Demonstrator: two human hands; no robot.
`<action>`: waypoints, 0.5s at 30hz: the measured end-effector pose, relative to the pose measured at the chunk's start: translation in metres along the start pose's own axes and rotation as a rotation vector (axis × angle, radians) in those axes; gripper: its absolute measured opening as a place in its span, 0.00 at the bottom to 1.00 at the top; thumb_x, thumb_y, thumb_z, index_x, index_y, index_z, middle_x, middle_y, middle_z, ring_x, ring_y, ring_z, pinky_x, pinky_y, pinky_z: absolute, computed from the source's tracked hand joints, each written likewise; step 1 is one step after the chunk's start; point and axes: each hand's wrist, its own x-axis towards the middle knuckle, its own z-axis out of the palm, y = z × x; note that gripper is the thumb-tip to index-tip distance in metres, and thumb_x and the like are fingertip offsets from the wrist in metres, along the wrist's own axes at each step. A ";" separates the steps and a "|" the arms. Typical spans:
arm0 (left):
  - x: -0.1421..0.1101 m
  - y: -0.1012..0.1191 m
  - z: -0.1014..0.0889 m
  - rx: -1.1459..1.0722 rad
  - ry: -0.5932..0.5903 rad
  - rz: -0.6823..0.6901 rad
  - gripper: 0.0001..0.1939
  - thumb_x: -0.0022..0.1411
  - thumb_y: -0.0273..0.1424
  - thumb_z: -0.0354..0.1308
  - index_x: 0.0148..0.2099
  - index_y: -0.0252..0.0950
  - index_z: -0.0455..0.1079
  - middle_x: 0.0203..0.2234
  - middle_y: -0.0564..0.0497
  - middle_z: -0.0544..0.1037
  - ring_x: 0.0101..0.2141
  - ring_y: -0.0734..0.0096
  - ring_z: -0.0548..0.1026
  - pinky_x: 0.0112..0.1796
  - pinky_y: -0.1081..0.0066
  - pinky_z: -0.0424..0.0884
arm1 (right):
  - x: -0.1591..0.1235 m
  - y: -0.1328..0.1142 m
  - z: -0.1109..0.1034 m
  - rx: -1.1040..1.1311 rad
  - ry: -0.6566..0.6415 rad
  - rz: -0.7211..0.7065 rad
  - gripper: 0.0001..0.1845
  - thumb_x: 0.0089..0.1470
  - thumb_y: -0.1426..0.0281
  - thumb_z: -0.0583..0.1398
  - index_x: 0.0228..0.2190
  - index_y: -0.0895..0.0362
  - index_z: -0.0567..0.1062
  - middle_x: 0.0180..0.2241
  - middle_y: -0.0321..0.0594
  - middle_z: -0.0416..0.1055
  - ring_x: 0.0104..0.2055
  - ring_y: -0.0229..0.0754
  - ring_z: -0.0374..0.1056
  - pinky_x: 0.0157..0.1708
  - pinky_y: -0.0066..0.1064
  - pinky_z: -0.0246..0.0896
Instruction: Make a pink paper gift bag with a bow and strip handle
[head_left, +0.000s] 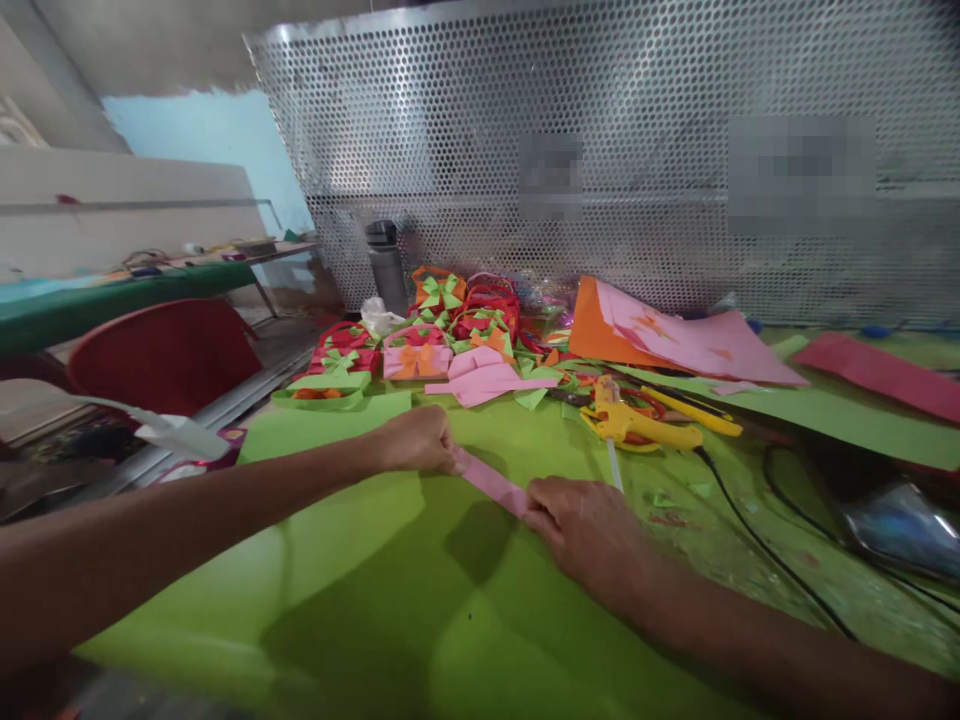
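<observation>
- The left hand (pixel 420 438) is pinching one end of a pink paper strip (pixel 491 482), its fingers closed on it.
- The right hand (pixel 589 530) is gripping the other end, fingers curled tightly around it.
- The strip is stretching between both hands (slanting down toward the right), over the green table (pixel 352 560).
- A yellow glue gun (pixel 645 430) is lying just beyond the right hand.
- Small paper bags (pixel 418 362) are clustering beyond the left hand, near a grey bottle (pixel 388 278).
</observation>
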 end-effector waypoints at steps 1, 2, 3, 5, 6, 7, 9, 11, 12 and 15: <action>0.001 -0.003 -0.002 0.004 0.009 -0.013 0.16 0.42 0.40 0.57 0.14 0.35 0.59 0.09 0.58 0.55 0.14 0.78 0.53 0.19 0.73 0.44 | 0.000 0.000 0.001 0.001 0.003 0.000 0.09 0.55 0.70 0.54 0.26 0.56 0.73 0.24 0.37 0.73 0.25 0.38 0.66 0.21 0.30 0.40; 0.001 -0.006 -0.003 0.010 0.020 -0.026 0.16 0.41 0.39 0.58 0.14 0.35 0.59 0.09 0.58 0.55 0.15 0.78 0.53 0.19 0.73 0.44 | 0.000 0.001 0.001 0.000 0.007 0.000 0.09 0.55 0.71 0.54 0.26 0.56 0.73 0.25 0.37 0.73 0.25 0.38 0.65 0.21 0.30 0.40; 0.002 -0.009 -0.004 0.016 0.029 -0.037 0.15 0.40 0.39 0.59 0.14 0.35 0.59 0.09 0.58 0.55 0.15 0.78 0.54 0.19 0.73 0.44 | 0.000 0.001 0.001 -0.003 0.009 0.000 0.09 0.54 0.71 0.54 0.26 0.56 0.72 0.24 0.37 0.73 0.24 0.38 0.65 0.21 0.30 0.39; 0.003 -0.014 -0.006 0.024 0.043 -0.051 0.15 0.39 0.38 0.59 0.13 0.35 0.59 0.09 0.58 0.55 0.15 0.77 0.54 0.19 0.73 0.44 | 0.001 0.001 0.002 -0.009 0.010 -0.002 0.09 0.54 0.72 0.54 0.25 0.56 0.72 0.24 0.37 0.72 0.23 0.37 0.64 0.21 0.30 0.39; 0.004 -0.017 -0.007 0.026 0.048 -0.056 0.15 0.39 0.37 0.59 0.13 0.35 0.59 0.09 0.59 0.55 0.15 0.77 0.54 0.19 0.73 0.45 | 0.001 0.001 0.001 -0.011 0.009 -0.002 0.09 0.54 0.72 0.54 0.25 0.56 0.72 0.24 0.37 0.72 0.23 0.37 0.64 0.21 0.30 0.38; 0.004 -0.019 -0.008 0.026 0.051 -0.058 0.15 0.39 0.37 0.59 0.13 0.35 0.59 0.09 0.59 0.55 0.15 0.77 0.55 0.19 0.73 0.45 | 0.001 0.001 0.001 -0.011 0.007 -0.003 0.09 0.54 0.72 0.54 0.25 0.56 0.72 0.23 0.38 0.72 0.23 0.37 0.63 0.21 0.30 0.38; 0.005 -0.024 -0.010 0.026 0.056 -0.065 0.14 0.40 0.37 0.58 0.13 0.35 0.60 0.09 0.58 0.57 0.15 0.77 0.56 0.19 0.74 0.47 | 0.001 0.000 0.000 -0.012 0.001 0.001 0.09 0.54 0.72 0.54 0.25 0.56 0.72 0.24 0.38 0.72 0.23 0.37 0.63 0.21 0.30 0.38; 0.005 -0.029 -0.011 0.024 0.060 -0.080 0.13 0.40 0.38 0.58 0.15 0.35 0.63 0.10 0.58 0.60 0.16 0.77 0.57 0.19 0.74 0.48 | 0.001 -0.001 0.000 -0.015 -0.005 0.009 0.09 0.54 0.72 0.54 0.25 0.56 0.72 0.24 0.38 0.73 0.24 0.37 0.64 0.21 0.29 0.38; 0.005 -0.031 -0.012 0.023 0.060 -0.090 0.13 0.40 0.39 0.58 0.16 0.35 0.64 0.11 0.57 0.61 0.16 0.76 0.59 0.19 0.75 0.49 | 0.000 -0.001 0.000 -0.016 -0.009 0.011 0.09 0.54 0.73 0.54 0.25 0.56 0.72 0.24 0.38 0.73 0.24 0.37 0.64 0.21 0.29 0.38; 0.007 -0.039 -0.016 0.020 0.060 -0.116 0.13 0.40 0.40 0.59 0.18 0.34 0.66 0.12 0.56 0.64 0.18 0.76 0.61 0.20 0.75 0.52 | 0.000 -0.001 0.001 -0.015 -0.008 0.017 0.08 0.54 0.73 0.55 0.25 0.56 0.72 0.24 0.38 0.72 0.24 0.37 0.63 0.21 0.29 0.37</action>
